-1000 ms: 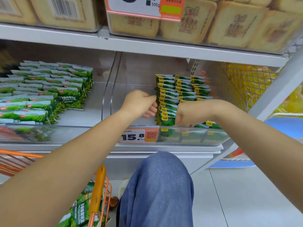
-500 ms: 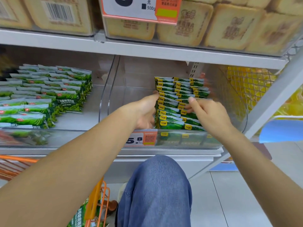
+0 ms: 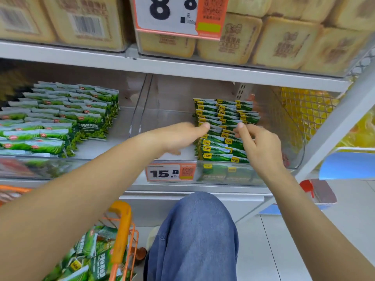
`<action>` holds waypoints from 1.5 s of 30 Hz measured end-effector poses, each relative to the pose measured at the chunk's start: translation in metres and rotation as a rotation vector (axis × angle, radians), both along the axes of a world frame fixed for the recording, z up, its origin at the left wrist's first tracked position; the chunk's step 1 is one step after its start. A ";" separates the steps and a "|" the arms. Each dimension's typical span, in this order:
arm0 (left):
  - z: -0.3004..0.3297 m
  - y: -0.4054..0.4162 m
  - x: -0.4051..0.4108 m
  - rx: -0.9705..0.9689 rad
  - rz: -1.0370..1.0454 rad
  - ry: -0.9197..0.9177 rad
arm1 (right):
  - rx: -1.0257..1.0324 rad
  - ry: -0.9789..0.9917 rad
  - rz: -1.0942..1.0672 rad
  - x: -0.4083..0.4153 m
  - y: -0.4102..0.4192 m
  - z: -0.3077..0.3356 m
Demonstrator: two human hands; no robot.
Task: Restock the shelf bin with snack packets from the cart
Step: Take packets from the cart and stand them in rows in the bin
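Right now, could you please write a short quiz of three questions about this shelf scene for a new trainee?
1. True or false: the yellow-tagged packets fill the clear bin from wall to wall.
2. Which price label number hangs on this bin? A) 15.8 B) 12.5 C) 9.9
3. Where do the left hand and right hand sit?

Key: 1 false, its left part is bare. 2 A. 3 Either side of the packet rows.
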State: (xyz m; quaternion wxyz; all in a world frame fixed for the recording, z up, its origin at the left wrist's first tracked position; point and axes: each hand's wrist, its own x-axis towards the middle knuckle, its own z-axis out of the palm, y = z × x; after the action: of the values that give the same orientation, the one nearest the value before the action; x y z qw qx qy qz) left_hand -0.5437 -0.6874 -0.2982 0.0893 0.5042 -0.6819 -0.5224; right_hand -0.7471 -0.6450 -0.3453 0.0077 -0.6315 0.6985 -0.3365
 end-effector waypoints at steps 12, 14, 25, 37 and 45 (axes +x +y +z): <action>0.012 0.106 0.244 -0.315 -0.147 -0.405 | -0.063 -0.002 0.757 0.222 0.063 0.028; -0.005 0.114 0.282 -0.255 -0.258 -0.686 | 0.195 0.200 0.890 0.254 0.068 0.032; -0.098 0.122 0.326 0.011 -0.392 -0.770 | 0.698 0.449 1.081 0.361 0.034 -0.001; -0.044 0.103 0.357 -0.074 0.127 -0.088 | 0.880 -0.122 1.041 0.350 0.036 -0.014; -0.017 0.103 0.356 -0.203 0.350 0.124 | 0.664 -0.540 0.954 0.343 0.040 0.010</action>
State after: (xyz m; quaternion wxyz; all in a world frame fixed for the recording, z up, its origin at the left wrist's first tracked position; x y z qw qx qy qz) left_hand -0.1879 -0.5840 -0.3154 0.2709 0.5703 -0.6261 -0.4574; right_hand -0.4042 -0.6053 -0.3355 0.5275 -0.7300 0.3811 -0.2087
